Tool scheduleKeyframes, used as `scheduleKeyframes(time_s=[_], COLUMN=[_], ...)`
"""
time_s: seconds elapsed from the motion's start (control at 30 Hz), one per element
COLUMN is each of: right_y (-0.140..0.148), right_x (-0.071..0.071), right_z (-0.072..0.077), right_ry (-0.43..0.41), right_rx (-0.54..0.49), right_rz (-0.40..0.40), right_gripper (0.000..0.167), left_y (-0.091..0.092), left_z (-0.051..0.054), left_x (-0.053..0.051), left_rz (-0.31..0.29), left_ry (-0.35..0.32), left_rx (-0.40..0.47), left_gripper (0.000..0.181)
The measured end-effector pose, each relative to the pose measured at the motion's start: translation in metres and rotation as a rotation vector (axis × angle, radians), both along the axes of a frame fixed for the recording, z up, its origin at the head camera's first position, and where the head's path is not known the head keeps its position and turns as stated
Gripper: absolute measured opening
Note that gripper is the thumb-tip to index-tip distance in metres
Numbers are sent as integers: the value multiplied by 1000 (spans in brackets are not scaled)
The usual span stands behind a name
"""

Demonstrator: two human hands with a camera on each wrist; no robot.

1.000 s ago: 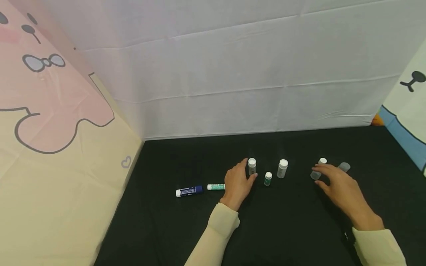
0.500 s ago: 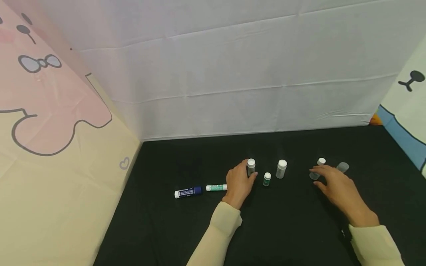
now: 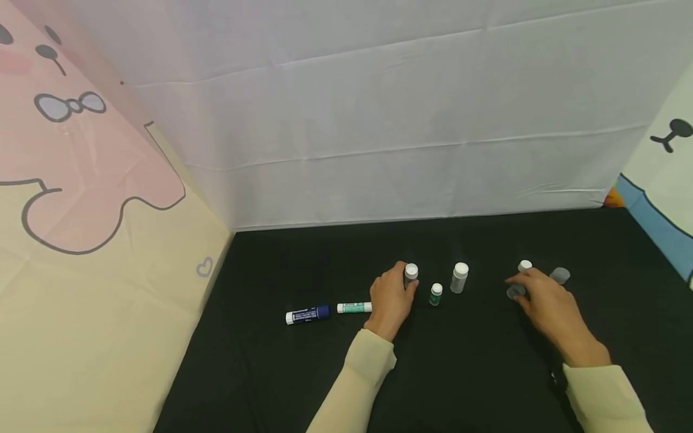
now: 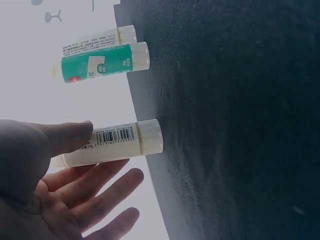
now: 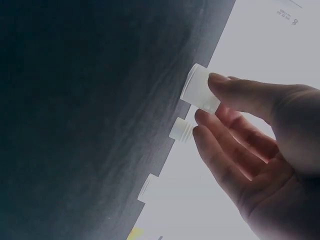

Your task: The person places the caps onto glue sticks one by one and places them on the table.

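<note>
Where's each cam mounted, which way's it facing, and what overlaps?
Head: worn on the head, looks forward and down at the black surface; shows left hand, right hand, both sleeves.
Left wrist: faces the barcoded tube the left hand pinches; only that hand shows.
Right wrist: faces the translucent cap the right hand pinches; only that hand shows.
Shared, head and left wrist: left hand, barcoded tube, green-labelled tube.

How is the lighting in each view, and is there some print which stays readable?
Head view: soft, even light, but fine print on the navy glue stick too small to read; left wrist view: backdrop bleached, left hand dark, barcode on the held glue stick clear; right wrist view: backdrop bleached too, right hand mostly in shade.
</note>
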State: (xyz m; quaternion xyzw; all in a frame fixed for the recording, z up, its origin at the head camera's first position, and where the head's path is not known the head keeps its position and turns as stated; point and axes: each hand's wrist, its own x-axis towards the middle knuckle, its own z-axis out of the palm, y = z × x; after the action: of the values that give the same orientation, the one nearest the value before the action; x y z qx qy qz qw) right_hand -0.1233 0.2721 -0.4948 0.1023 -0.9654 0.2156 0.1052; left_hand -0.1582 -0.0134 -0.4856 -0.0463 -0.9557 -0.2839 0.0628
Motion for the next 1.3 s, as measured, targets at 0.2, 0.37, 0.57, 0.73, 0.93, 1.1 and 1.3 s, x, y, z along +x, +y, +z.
scheduleKeyframes(time_s=[0.2, 0.37, 0.57, 0.73, 0.93, 1.1, 1.3], right_y=[-1, -2, -4, -8, -14, -19, -24], right_x=[2, 7, 13, 17, 21, 23, 25], right_z=[-1, -1, 2, 6, 12, 16, 21], right_ry=[11, 66, 109, 154, 231, 299, 357], right_rx=[-12, -41, -67, -73, -78, -62, -77], right_rz=[6, 12, 24, 38, 61, 87, 117], right_gripper=[28, 27, 30, 34, 39, 43, 46], left_y=[-1, -5, -9, -12, -14, -16, -20], left_z=[0, 1, 0, 1, 1, 1, 2], left_x=[2, 7, 14, 19, 25, 29, 35], left_rz=[-8, -17, -24, -31, -34, -34, -40], left_ry=[54, 127, 174, 250, 331, 367, 411], left_rx=[3, 34, 20, -19, -80, -125, -155], left_gripper=[27, 27, 27, 26, 27, 29, 30])
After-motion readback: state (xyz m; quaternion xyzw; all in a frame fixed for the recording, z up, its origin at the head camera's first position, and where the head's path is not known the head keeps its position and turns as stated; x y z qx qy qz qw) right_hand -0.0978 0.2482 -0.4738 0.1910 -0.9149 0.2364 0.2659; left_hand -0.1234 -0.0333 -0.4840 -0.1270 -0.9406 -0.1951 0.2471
